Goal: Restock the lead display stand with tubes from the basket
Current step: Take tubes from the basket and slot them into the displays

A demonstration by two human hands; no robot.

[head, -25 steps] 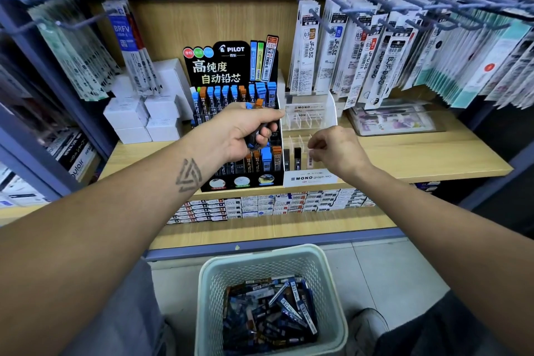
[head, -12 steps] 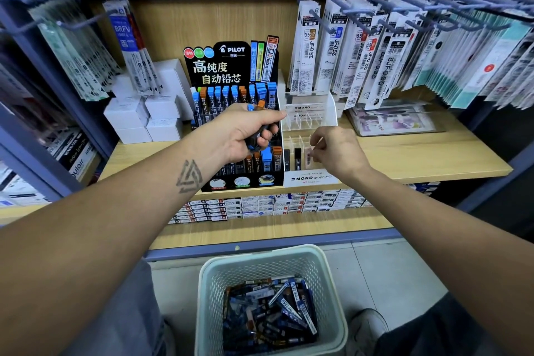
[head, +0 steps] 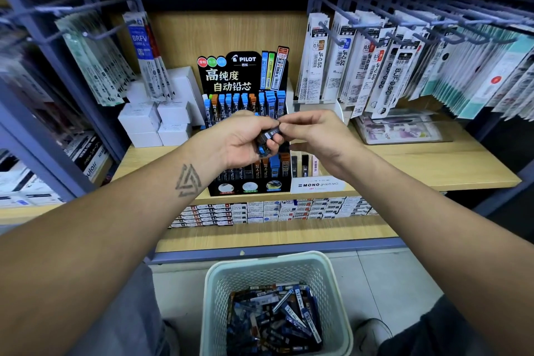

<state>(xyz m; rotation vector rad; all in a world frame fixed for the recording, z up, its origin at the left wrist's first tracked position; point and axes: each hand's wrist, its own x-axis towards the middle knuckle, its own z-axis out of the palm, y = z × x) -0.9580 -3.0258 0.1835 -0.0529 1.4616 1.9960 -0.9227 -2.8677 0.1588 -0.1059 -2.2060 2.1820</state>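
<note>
The black Pilot lead display stand stands on the wooden shelf, its back row filled with blue- and orange-capped tubes. My left hand is in front of the stand, closed around a small bunch of lead tubes. My right hand has come across to it, and its fingertips pinch the top end of one tube in that bunch. On the floor below sits the pale green basket, with several dark and blue tubes piled inside.
A white Mono stand adjoins the Pilot stand's right side. White boxes are stacked to the left. Refill packs hang on hooks at the upper right and left. A clear tray lies on the shelf.
My right hand has moved left and up from the Mono stand to the tubes in my left hand. The left hand has stayed in front of the Pilot stand.
</note>
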